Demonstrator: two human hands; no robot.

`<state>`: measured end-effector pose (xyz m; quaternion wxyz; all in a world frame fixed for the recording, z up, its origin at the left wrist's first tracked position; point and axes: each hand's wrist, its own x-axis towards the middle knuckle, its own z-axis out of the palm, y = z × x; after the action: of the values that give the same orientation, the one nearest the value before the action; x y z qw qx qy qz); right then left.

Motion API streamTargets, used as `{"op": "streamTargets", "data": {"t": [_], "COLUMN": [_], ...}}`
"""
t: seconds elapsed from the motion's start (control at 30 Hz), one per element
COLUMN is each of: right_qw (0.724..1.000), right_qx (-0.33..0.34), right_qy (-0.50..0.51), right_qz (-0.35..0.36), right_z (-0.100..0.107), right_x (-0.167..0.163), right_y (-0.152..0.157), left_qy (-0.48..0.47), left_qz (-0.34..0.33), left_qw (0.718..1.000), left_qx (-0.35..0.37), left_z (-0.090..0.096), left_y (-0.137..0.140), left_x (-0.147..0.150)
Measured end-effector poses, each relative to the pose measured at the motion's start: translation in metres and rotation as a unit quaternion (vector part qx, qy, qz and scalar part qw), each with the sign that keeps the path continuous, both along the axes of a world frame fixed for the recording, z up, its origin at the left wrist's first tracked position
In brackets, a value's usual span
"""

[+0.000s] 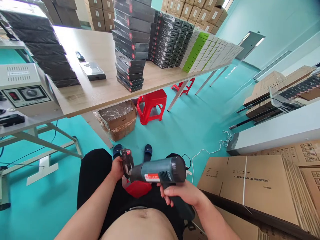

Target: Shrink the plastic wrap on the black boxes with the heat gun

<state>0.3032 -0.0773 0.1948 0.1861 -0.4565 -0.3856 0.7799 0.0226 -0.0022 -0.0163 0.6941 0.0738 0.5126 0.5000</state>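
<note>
My left hand [117,169] grips a small dark box [127,161] with a red mark on its top corner, held upright above my lap. A dark blue-green heat gun [160,170] with a red and white label lies in my right hand [178,193], fingers wrapped round its handle. Its nozzle points left, right up against the box; I cannot tell whether the two touch. Beneath them a red stool seat [138,188] shows between my black-trousered legs.
A wooden table [155,78] bears a stack of dark boxes [132,46], wrapped black packs [172,40] and white-green boxes [200,50]. On the left stands a machine with a dial [27,93]. Flat cartons [250,186] lie at right; a white cord [200,151] crosses the floor.
</note>
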Motion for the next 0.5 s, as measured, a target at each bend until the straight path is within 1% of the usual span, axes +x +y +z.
{"op": "streamTargets", "data": {"t": [0.07,0.1,0.17,0.27,0.33,0.4,0.5], "right_qw": [0.998,0.997,0.997,0.998,0.996,0.993,0.987], "right_qx": [-0.003,-0.009,-0.029,-0.051,-0.055,-0.053,-0.049], "right_qy": [-0.015,-0.021,-0.027,-0.035,-0.047,-0.056,-0.055], "right_qz": [0.059,0.074,0.069,0.001,-0.047,-0.088,-0.144], "right_z": [0.001,0.000,-0.003,-0.010,-0.014,-0.017,-0.022], "right_x": [0.006,0.010,0.019,0.028,0.032,0.035,0.038], "right_y": [-0.008,-0.012,-0.019,-0.024,-0.025,-0.024,-0.021], "left_qy": [-0.045,-0.074,-0.131,-0.196,-0.213,-0.199,-0.136], "left_qz": [-0.003,-0.008,-0.034,-0.085,-0.100,-0.111,-0.155], "left_qw": [0.999,0.997,0.991,0.977,0.972,0.973,0.978], "left_qx": [-0.010,-0.012,-0.015,-0.001,0.018,0.034,0.023], "left_z": [0.005,0.008,0.014,0.024,0.030,0.033,0.032], "left_y": [-0.001,-0.002,-0.003,-0.005,-0.006,-0.007,-0.009], "left_x": [-0.002,-0.003,-0.005,-0.007,-0.008,-0.007,-0.002]}}
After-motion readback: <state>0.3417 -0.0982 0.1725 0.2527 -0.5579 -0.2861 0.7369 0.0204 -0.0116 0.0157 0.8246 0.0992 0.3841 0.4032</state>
